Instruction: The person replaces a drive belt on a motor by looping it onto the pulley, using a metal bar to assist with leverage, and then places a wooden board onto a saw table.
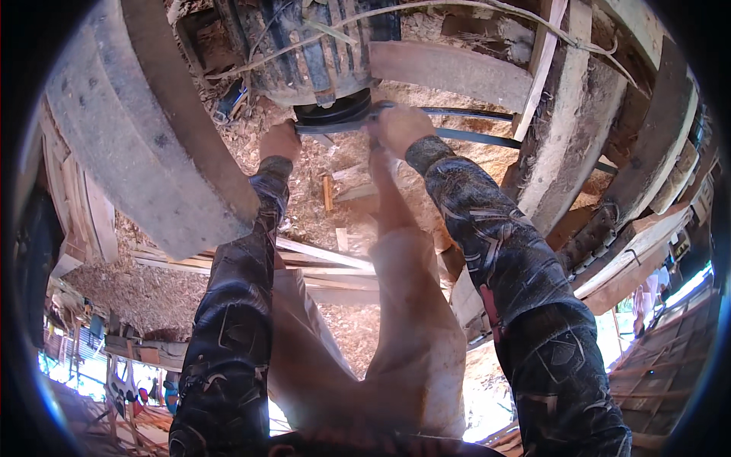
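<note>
A dark ribbed electric motor [311, 61] sits at the top middle, its black pulley [333, 111] facing me. Around the pulley runs a black drive belt [476, 137], whose two strands stretch off to the right behind the timbers. My right hand [405, 129] is closed on the belt at the pulley's right side. At the pulley's left edge, my left hand [280, 142] is closed at the belt; its fingertips are mostly hidden. Both forearms wear dark patterned sleeves.
A thick wooden beam [137, 129] slants down close to my left arm. Heavy timbers [571, 129] stand on the right, and a curved-looking plank [453, 72] lies beside the motor. A thin cable [426, 6] crosses above. Wood chips [335, 164] and loose slats [327, 255] cover the ground.
</note>
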{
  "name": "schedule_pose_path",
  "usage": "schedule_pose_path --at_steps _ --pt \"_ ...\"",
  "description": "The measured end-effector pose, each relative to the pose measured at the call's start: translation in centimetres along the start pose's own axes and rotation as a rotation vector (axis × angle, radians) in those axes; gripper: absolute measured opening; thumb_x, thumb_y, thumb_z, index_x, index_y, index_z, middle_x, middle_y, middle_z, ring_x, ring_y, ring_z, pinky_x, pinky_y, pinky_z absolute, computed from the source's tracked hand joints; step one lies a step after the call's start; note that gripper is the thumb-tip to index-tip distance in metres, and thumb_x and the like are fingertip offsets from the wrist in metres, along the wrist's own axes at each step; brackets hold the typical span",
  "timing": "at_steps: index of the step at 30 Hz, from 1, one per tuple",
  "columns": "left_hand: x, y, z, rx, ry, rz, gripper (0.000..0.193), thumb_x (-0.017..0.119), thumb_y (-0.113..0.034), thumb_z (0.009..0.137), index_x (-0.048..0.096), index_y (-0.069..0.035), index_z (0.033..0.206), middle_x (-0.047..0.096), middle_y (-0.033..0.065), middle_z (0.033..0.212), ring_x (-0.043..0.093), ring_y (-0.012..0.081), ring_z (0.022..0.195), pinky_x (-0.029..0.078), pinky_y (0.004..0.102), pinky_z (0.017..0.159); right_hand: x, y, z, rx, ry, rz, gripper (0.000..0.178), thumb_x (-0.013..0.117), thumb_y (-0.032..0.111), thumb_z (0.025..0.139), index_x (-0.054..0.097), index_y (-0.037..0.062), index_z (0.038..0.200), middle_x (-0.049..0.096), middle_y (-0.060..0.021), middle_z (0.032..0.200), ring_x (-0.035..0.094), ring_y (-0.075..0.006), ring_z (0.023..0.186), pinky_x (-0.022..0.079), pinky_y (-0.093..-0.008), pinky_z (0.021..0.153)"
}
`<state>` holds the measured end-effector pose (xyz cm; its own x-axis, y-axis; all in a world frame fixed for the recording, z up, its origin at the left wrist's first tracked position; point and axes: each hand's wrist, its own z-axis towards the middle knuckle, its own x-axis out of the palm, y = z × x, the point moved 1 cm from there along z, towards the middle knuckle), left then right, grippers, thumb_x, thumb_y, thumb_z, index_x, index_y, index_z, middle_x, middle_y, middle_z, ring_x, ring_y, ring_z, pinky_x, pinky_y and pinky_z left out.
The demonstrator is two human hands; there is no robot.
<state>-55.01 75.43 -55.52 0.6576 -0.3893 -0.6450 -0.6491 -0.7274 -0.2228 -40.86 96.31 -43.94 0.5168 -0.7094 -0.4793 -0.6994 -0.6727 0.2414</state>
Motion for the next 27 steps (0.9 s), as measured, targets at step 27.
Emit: schedule_pose_path --at_steps 27 --pt "7.0 -3.3 0.8 -0.678 -0.548 -0.945 0.038 0.036 -0.025 0.097 0.055 0.005 0.111 0.059 0.0285 0.11 0.058 0.0395 0.099 0.047 0.047 0.082 -4.4 2.5 -3.8 0.208 -0.181 -0.182 0.062 0.054 0.064 0.081 0.071 0.0048 0.088 0.068 -0.0161 0.085 0.066 -0.0324 0.086 0.049 -0.0436 0.08"
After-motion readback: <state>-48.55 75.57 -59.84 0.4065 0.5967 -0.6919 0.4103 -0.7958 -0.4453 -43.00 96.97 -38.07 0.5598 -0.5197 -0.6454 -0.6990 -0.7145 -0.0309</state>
